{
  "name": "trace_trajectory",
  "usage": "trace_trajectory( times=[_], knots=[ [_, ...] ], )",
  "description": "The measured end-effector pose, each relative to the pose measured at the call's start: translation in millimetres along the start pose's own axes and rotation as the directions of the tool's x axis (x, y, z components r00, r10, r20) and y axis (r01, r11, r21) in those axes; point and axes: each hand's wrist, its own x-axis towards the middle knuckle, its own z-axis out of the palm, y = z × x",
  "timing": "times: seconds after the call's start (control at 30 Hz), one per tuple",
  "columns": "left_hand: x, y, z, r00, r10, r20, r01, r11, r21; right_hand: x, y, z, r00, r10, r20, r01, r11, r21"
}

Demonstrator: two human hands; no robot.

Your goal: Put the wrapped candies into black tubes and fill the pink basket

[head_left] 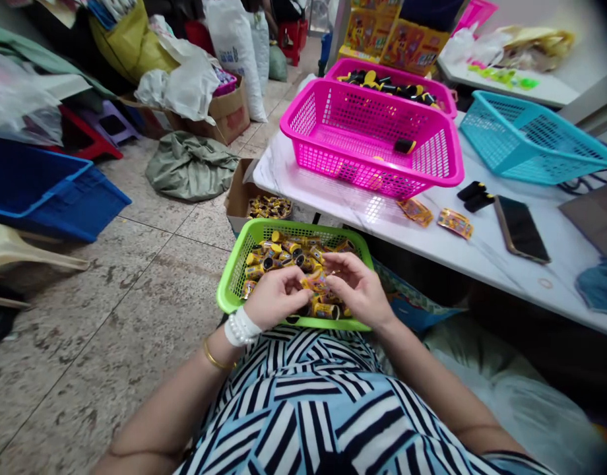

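Note:
Over a green basket [229, 277] on my lap, both my hands are close together with fingertips nearly meeting. Between them is a small orange printed label [314, 282], partly covered by fingers. My left hand [274, 298] pinches its left side with thumb and forefinger. My right hand [360, 290] is closed at its other side, thumb against the fingers. Below and around the hands, the basket holds many small yellow-and-black tubes [326, 310] with printed wraps, lying in all directions.
On the white table [373, 221] stand a pink basket [373, 168] with a black piece [405, 145], another pink basket of black and yellow parts [383, 82], a blue basket [531, 145], loose labels [454, 223] and a phone [521, 227]. A cardboard box [237, 198] sits below.

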Motion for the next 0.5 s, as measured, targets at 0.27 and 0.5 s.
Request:
trace_trajectory(
  times=[0.27,0.5],
  knots=[
    [20.0,23.1,-19.0,0.973,0.197,0.118,-0.23,0.847,0.48,29.5,-10.4,-17.4,0.873,-0.078,0.481,0.294,0.87,-0.394],
    [23.5,19.2,-23.3,0.966,0.171,0.192,-0.238,0.881,0.41,13.2,-1.2,1.4,0.895,-0.028,0.445,0.192,0.925,-0.329]
  ],
)
